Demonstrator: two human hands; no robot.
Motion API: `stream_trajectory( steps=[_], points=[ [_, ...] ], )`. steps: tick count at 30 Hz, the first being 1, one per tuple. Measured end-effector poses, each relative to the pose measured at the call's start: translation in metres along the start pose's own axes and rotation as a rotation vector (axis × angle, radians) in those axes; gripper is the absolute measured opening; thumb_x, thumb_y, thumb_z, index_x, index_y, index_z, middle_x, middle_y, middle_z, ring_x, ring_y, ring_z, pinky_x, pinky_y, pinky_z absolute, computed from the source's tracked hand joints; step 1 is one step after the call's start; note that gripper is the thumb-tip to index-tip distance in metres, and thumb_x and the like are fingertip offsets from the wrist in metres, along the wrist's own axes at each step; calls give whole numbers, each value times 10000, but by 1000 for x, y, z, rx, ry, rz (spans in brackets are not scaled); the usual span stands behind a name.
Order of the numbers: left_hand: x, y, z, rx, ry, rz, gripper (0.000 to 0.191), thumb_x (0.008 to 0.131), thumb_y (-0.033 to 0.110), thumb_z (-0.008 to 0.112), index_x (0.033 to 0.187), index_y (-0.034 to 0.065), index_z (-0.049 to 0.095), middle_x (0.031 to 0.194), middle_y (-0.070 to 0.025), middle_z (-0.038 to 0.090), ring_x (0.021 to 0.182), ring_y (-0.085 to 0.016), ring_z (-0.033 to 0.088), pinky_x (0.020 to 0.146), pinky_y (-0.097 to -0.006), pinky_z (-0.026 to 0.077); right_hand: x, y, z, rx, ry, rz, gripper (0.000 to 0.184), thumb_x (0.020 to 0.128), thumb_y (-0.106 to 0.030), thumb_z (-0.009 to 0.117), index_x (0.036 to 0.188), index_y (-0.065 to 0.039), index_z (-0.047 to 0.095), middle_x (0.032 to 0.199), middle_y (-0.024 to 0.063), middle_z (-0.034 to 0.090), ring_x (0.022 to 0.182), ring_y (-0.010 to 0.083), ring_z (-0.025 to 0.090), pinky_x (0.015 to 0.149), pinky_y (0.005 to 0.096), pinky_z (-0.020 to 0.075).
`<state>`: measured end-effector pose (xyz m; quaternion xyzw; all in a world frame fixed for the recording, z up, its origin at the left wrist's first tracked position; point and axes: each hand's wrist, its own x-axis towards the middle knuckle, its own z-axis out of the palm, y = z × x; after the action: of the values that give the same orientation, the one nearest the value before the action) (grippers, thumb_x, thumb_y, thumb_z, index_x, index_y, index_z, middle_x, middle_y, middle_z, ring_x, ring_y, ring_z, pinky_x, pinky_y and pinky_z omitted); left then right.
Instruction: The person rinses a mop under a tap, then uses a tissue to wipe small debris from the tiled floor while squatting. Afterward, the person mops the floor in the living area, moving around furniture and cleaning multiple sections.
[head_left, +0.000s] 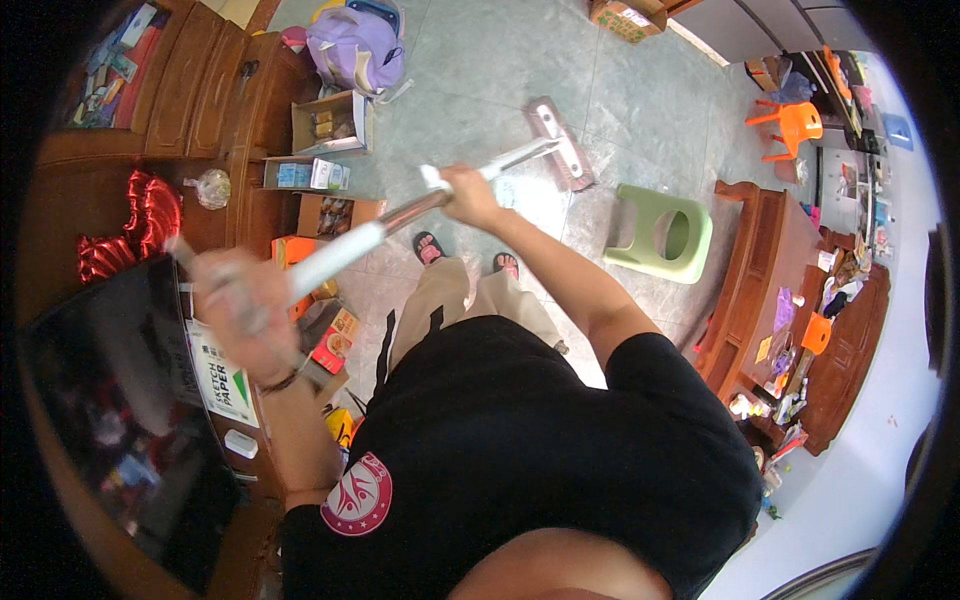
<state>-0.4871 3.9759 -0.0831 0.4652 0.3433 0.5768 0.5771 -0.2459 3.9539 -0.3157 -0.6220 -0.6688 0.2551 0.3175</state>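
Note:
A mop (345, 251) with a white and metal pole runs slantwise across the view in front of me. My left hand (251, 315), blurred, grips the upper end of the pole beside the television. Farther down the pole, my right hand (469, 196) is closed around it near a white fitting. The flat, reddish-brown mop head (561, 146) with a white plate lies on the grey tiled floor (465, 82), beyond my feet. To the right of the mop head, a light green plastic stool (686, 236) lies on its side.
Open cardboard boxes (330, 127) line the wooden cabinet (255, 97) at left, near a purple backpack (356, 49). A black television (127, 420) and a sketch paper pad (223, 375) are close to my left arm. At right stand a wooden table (780, 270) and an orange chair (799, 122).

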Motion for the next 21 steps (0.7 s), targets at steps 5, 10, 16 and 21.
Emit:
stream_trajectory(
  steps=[5,10,16,21],
  points=[
    [16,130,-59,29,-6,157,244,744,234,560,796,94,367,588,9,334,395,-54,321,403,-181,266,49,-133,56,224,-233,-87,276,577,-37,610,851,-57,578,747,168,590,734,340,576,656,401,459],
    [7,150,-84,34,-16,159,217,756,184,515,828,37,372,587,-8,310,365,-55,287,433,-190,290,73,-186,93,305,-467,-178,249,589,-53,605,825,-3,540,709,194,578,704,354,579,628,426,460],
    [15,97,-92,-107,8,74,231,738,214,545,810,74,375,602,-1,330,414,-68,300,434,-204,284,78,-129,102,227,-395,-152,331,599,-80,617,923,-33,572,771,176,602,744,344,585,682,412,470],
    [40,-9,-38,213,38,16,236,728,255,465,807,43,396,625,-27,385,491,-91,389,431,-214,306,74,-8,51,44,-154,60,315,572,-76,651,874,-31,575,862,183,581,838,360,547,739,399,446]
  ],
)
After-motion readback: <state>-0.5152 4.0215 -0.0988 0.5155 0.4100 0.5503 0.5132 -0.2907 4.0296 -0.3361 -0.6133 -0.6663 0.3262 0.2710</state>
